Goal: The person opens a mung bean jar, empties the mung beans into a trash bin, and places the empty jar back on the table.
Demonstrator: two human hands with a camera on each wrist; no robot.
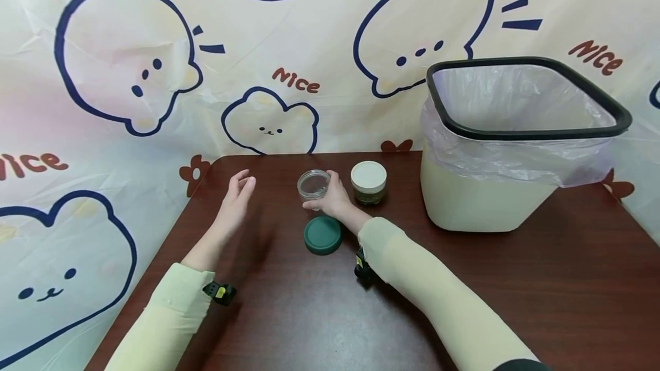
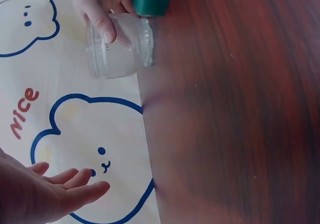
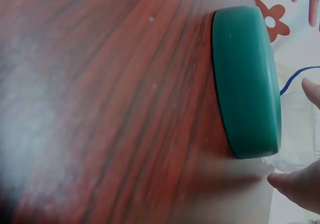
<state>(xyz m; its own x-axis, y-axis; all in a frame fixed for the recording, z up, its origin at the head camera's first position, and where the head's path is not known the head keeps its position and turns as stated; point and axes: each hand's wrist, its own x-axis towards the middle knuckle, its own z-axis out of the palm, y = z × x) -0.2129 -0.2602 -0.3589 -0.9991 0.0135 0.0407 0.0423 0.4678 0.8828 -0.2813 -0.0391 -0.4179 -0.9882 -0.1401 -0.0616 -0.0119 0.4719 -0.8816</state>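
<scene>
My right hand (image 1: pixel 337 200) holds a clear, uncapped jar (image 1: pixel 308 188) near the back of the table, thumb and fingers on its sides. In the left wrist view the jar (image 2: pixel 125 61) looks see-through, with no contents showing. A green lid (image 1: pixel 322 235) lies on the table just in front of it, and fills much of the right wrist view. To the left, my left hand (image 1: pixel 234 202) is raised over the table with fingers loosely extended, holding nothing. Right of the clear jar stands a second jar (image 1: pixel 369 194) with a white lid (image 1: pixel 368 175) and greenish contents.
A large cream bin (image 1: pixel 479 199) with a black rim and a translucent liner bag (image 1: pixel 521 159) stands on the right of the dark wooden table (image 1: pixel 289 314). Behind the table hangs a pale cloth (image 1: pixel 335 33) printed with cartoon bears.
</scene>
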